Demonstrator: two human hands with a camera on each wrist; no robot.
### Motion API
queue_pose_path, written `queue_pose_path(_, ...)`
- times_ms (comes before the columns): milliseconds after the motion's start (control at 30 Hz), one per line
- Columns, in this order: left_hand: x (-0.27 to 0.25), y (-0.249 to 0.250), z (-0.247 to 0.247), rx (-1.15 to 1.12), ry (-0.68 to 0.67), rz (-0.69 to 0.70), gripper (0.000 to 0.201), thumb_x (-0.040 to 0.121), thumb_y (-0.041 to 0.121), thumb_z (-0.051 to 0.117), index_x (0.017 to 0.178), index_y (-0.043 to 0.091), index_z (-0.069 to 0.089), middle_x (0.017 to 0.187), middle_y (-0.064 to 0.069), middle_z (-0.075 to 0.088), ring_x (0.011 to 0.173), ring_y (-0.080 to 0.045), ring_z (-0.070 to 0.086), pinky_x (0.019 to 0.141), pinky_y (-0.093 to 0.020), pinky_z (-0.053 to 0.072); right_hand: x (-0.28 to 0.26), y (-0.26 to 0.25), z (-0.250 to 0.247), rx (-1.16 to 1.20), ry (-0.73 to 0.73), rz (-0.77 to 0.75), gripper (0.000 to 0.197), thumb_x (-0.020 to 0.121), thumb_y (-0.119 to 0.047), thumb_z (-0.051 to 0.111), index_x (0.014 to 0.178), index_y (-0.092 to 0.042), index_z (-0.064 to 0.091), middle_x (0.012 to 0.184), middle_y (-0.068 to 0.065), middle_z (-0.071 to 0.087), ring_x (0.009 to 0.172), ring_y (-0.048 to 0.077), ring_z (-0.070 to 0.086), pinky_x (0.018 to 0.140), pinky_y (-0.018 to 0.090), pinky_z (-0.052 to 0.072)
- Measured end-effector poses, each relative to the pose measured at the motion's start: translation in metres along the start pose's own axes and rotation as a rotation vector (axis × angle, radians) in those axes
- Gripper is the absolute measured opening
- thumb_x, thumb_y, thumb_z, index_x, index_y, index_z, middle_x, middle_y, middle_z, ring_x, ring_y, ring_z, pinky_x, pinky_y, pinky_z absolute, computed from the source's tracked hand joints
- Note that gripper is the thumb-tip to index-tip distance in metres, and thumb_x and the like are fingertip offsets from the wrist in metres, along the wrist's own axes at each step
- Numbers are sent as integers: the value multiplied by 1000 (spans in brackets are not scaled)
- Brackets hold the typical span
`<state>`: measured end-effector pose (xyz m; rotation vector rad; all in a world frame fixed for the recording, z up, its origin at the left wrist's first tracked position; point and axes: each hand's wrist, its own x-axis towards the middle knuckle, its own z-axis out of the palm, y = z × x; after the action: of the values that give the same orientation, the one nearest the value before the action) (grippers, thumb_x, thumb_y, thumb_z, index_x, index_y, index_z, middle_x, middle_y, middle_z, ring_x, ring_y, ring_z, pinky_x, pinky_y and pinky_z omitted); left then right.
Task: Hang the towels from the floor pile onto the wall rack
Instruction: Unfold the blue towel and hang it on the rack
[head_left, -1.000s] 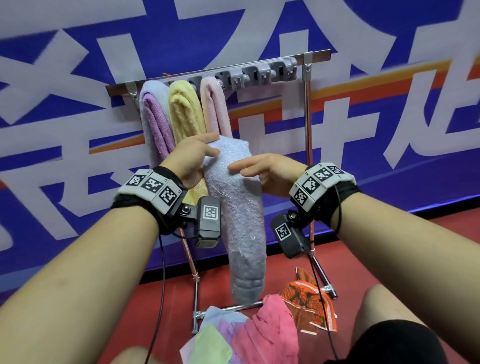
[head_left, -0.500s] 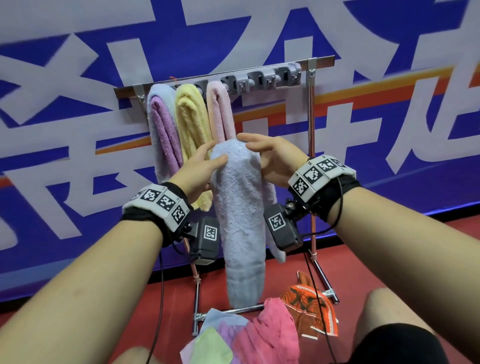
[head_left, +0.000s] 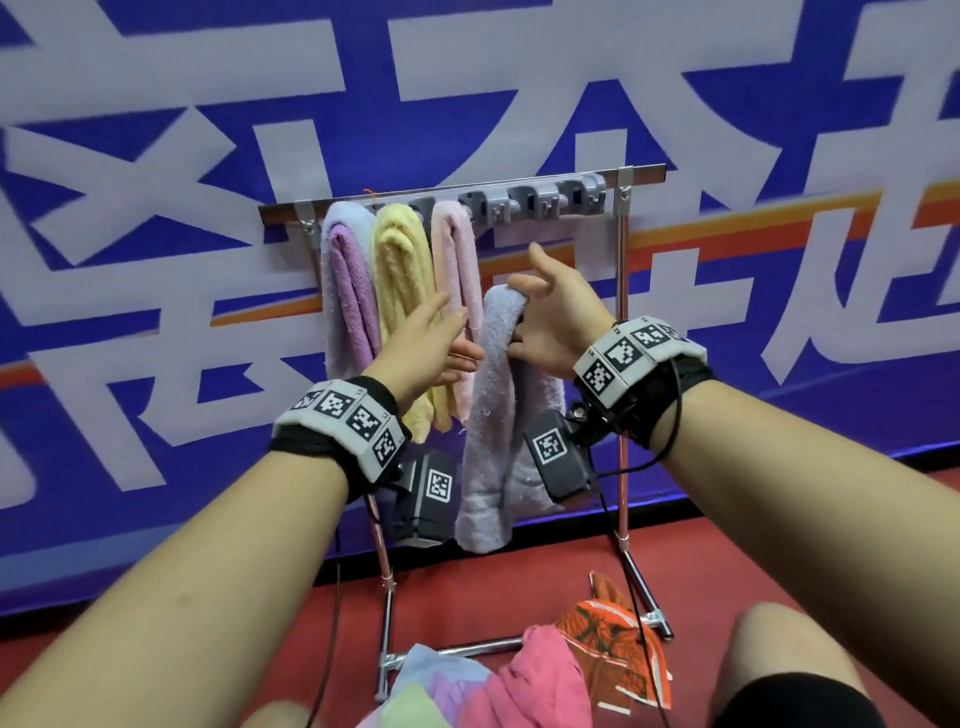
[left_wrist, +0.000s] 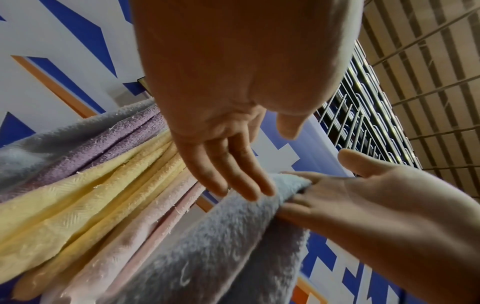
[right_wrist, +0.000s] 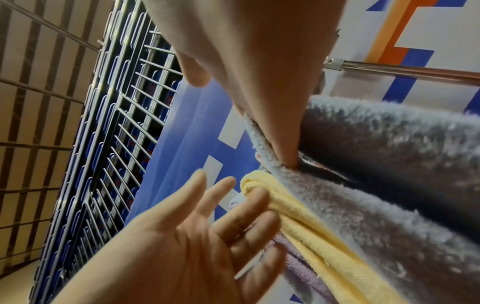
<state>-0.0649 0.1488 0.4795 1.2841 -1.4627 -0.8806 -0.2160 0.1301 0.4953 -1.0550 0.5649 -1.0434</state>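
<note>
Holding now: the right hand (head_left: 550, 325) carries the folded grey-lilac towel (head_left: 491, 431) over its fingers (head_left: 519, 283), thumb raised; how tightly they curl is hard to tell.
Left hand: the left hand (head_left: 431, 345) is flat and loose, fingertips (left_wrist: 249, 193) brushing the towel's fold, gripping nothing.
Towel position: just below the rack's free clips (head_left: 540, 200), right of the pink towel (head_left: 457, 291).
Handling: soft, limp, fluffy, light; likely slides off unless taken at the fold.
Rack: the wall rack (head_left: 641, 174) already bears lilac (head_left: 345, 291), yellow (head_left: 400, 291) and pink towels.
Floor: a red floor (head_left: 519, 587) with the remaining pile (head_left: 530, 686).
Room: a blue-and-white banner (head_left: 156, 156) behind.
</note>
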Motion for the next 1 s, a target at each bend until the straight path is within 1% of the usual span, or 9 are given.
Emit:
queue_pose_path(100,-10,-4,8,-56,-99,-83,59,99,56,19,150,27,18,97,-9,72,81,-18,69,72,-27,49,1,-4,15,64,14,-26,80,95,-56,33,148,-4,4,154,22,10,142,34,24,114,45,23)
queue_pose_path(200,-12,-10,18,-142,-199,-165,85,90,71,7,139,13,44,114,-11,67,88,-17,67,60,-22,52,3,-7,28,92,-10,-42,77,95,-58,30,149,-4,19,152,17,30,131,29,43,105,39,37)
queue_pose_path(267,-13,-11,26,-212,-202,-166,87,87,74,5,136,16,48,127,-10,60,92,-17,64,53,-19,51,3,-8,31,123,-1,-66,82,94,-59,35,150,-5,10,156,20,12,142,36,23,117,46,21)
queue_pose_path(333,-14,-9,29,-260,-179,-118,82,86,75,7,142,25,41,142,-3,48,114,-20,56,73,-29,53,6,-10,30,118,13,-88,84,93,-58,38,148,-8,-2,152,19,1,143,37,12,118,47,14)
queue_pose_path(400,-17,-5,26,-285,-141,-66,76,89,72,7,145,29,34,148,4,39,129,-13,41,97,-38,40,5,-11,31,-16,90,-76,81,93,-60,34,152,-10,11,155,11,26,139,30,34,110,45,32)
queue_pose_path(467,-16,-2,20,-301,-100,12,63,94,64,7,137,34,40,135,13,49,119,2,46,107,-37,28,6,-11,26,-161,143,-74,65,93,-64,28,133,-15,43,117,-6,48,101,13,49,78,32,38)
queue_pose_path(533,-14,6,16,-294,-54,97,47,98,56,6,119,37,44,107,23,56,90,18,52,100,-27,28,14,-9,19,-223,160,-101,42,94,-62,26,98,-25,45,91,-12,39,76,6,37,60,27,26)
queue_pose_path(667,-3,10,14,-300,-32,88,53,96,59,6,103,38,53,95,23,59,74,20,55,85,-18,34,21,-10,20,-207,169,-109,64,97,-56,29,146,-15,29,143,2,43,110,18,53,82,29,36)
queue_pose_path(1000,42,18,25,-240,6,110,50,100,51,4,112,33,48,86,20,59,61,20,57,64,-5,42,59,-26,11,-174,40,-94,73,92,-60,34,150,-16,24,152,4,36,127,19,41,99,35,30)
